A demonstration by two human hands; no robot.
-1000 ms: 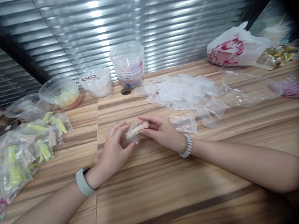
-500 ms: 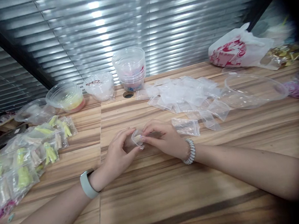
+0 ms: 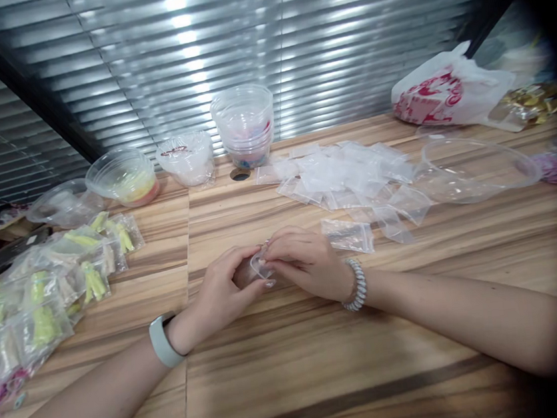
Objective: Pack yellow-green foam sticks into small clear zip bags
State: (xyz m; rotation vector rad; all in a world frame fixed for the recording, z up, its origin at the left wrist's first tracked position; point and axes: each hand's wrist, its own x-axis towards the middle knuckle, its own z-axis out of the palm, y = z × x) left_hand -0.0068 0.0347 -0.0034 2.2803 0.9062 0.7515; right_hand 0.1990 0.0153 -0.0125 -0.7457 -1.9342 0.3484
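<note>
Over the middle of the table, my left hand [image 3: 224, 289] grips a small clear plastic bag [image 3: 259, 265] between thumb and fingers, its mouth held apart. My right hand [image 3: 307, 263] is closed at that mouth, fingertips pinched and partly inside the opening. What the right fingertips hold is mostly hidden behind them. Just right of my right hand lies a single zip bag [image 3: 348, 235]. Beyond it spreads a pile of clear zip bags [image 3: 349, 171].
Filled bags with yellow-green tassels [image 3: 44, 316] lie at the left. Along the back stand clear tubs [image 3: 121, 176], a wrapped bowl [image 3: 186, 159] and a stack of cups [image 3: 243, 126]. A large clear container [image 3: 480, 169] and a white-red plastic bag [image 3: 446, 92] are at the right.
My right fingers have moved further into the bag's mouth, and the pale piece seen between them earlier is now hidden. My left hand keeps its hold on the bag.
</note>
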